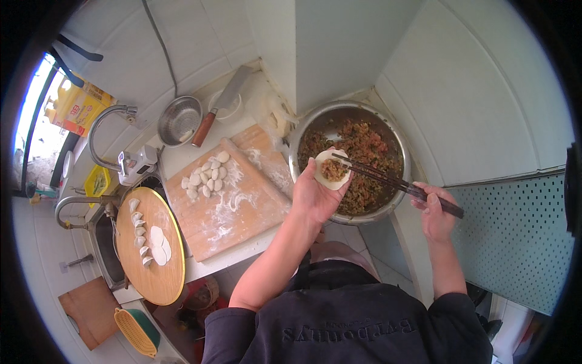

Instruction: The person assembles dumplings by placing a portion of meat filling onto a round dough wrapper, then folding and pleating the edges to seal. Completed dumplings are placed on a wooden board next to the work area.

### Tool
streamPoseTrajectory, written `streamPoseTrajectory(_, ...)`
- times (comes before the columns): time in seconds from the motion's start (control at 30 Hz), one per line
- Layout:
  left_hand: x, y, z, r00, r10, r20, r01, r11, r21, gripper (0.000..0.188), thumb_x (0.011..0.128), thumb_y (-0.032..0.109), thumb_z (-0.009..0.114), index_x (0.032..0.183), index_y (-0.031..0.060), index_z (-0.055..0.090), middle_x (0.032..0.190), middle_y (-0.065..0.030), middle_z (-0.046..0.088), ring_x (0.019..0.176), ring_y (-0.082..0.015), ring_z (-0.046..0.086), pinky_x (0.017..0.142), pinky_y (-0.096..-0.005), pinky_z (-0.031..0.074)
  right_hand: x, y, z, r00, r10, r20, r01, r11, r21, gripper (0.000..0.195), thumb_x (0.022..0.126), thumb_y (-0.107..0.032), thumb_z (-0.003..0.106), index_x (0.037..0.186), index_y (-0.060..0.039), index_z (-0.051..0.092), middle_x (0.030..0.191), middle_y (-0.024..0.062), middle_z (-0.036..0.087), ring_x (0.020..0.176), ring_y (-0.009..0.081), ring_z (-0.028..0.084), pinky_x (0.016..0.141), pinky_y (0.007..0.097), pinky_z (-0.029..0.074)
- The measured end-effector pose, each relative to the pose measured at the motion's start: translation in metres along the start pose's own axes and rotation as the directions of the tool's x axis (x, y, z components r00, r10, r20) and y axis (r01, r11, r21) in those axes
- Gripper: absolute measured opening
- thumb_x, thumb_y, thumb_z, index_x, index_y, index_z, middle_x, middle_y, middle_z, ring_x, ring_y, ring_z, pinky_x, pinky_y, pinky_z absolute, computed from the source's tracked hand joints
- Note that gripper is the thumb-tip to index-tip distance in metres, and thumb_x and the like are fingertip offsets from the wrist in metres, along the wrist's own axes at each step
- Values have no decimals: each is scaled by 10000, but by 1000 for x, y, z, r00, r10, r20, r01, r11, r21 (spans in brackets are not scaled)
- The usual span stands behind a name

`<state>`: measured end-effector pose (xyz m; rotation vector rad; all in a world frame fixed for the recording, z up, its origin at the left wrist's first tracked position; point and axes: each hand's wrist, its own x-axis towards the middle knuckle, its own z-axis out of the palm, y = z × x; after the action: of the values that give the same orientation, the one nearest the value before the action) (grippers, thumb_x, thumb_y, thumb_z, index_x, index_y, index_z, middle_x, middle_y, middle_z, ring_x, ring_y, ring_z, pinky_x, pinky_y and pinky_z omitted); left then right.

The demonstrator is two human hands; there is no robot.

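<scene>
My left hand (316,193) holds a round dumpling wrapper (338,183) on its palm, with a mound of chopped filling (332,169) in it. In my right hand (435,211) is a pair of dark chopsticks (391,178), their tips at the filling. Below both lies a large steel bowl (403,150) of meat-and-vegetable filling (370,186). Left of it, a floured wooden board (200,227) bears several dough pieces (206,175) and a rolling pin (254,173). Folded dumplings (139,241) and flat wrappers (159,248) lie on a round wooden tray (136,284) with a yellow rim.
A cleaver (229,91) lies across a pale bowl (227,111), next to a steel strainer (179,120). The round tray partly covers the sink (102,241), below curved faucets (93,141). A yellow-and-green basket (136,330) sits at the lower left. Wall and cabinet panels border the steel bowl.
</scene>
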<state>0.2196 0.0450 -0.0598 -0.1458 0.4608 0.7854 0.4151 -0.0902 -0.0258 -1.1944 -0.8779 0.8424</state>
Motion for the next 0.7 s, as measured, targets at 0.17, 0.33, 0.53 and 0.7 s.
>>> streamPoseTrajectory(0.17, -2, 3, -10, 993, -72, 96, 76, 996, -40, 445, 932, 333, 182, 1177, 35, 404, 1149, -157, 482, 1040, -278, 494, 843, -390, 448, 1, 10, 7, 989, 145, -1, -144, 982, 126, 145, 823, -81, 521, 921, 21, 552, 988, 211, 571, 812, 244, 606, 668, 302, 525)
streamPoseTrajectory(0.33, -5, 7, -18, 997, -37, 70, 39, 998, -39, 451, 931, 340, 187, 1173, 37, 418, 1138, -146, 493, 1037, -273, 496, 852, -386, 443, 5, 8, -15, 998, 54, 14, -55, 998, 34, 122, 832, -100, 511, 920, -19, 535, 1007, 193, 566, 781, 237, 606, 636, 279, 513)
streamPoseTrajectory(0.53, -13, 17, -7, 998, 33, -49, -29, 997, 76, 442, 933, 336, 198, 1167, 45, 434, 1136, -107, 495, 1057, -240, 473, 897, -359, 400, 19, 11, -2, 990, 114, -87, -104, 988, 118, 176, 840, -93, 500, 976, -1, 564, 988, 170, 582, 828, 211, 598, 703, 297, 501)
streamPoseTrajectory(0.7, -34, 47, -5, 976, 204, -79, -191, 970, 151, 434, 929, 335, 214, 1168, 36, 417, 1145, -108, 484, 1059, -234, 469, 896, -358, 398, 33, 51, 1, 985, -120, 123, 167, 838, -519, 132, 790, -17, 550, 904, 1, 615, 964, 113, 612, 875, 178, 589, 752, 259, 467)
